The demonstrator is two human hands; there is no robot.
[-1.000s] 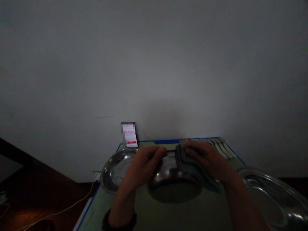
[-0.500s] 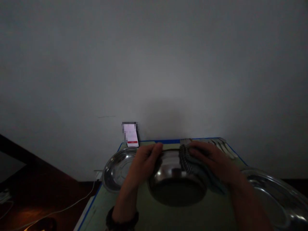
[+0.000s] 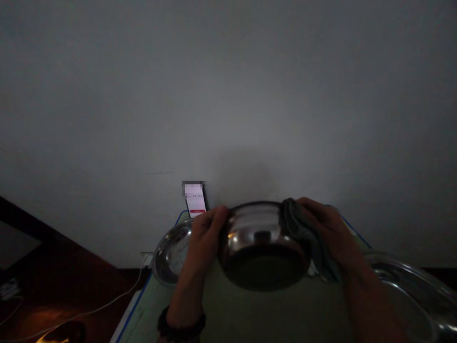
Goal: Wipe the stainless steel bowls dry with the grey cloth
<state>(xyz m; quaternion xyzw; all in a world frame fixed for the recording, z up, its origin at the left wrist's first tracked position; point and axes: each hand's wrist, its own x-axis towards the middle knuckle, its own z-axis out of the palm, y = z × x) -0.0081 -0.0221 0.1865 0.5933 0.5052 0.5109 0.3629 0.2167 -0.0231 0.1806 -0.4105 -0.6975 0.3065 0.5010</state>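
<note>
The steel bowl (image 3: 263,245) is held up off the table (image 3: 228,314), tipped so that its dark flat base faces the person and its open mouth points away toward the wall; a round thing, it has no long axis to speak of, only the axis through base and mouth, which lies nearly level and runs away from the camera. The left hand (image 3: 206,236) clasps the bowl's left rim, fingers curled over the edge and thumb on the outer wall, which appears to steady it against pressure from the other side. The right hand (image 3: 326,228) is closed on a grey cloth (image 3: 303,233) pressed to the bowl's right rim and wall, the fingers wrapped round the fabric, so the cloth lies between palm and metal. Left of the bowl and just behind the left hand, a steel plate (image 3: 171,252) lies flat on the table. Right of the bowl, nearer the camera, a larger steel plate (image 3: 414,295) rests. Behind the bowl to its left, a phone (image 3: 195,202) leans against the wall with its screen lit.
</note>
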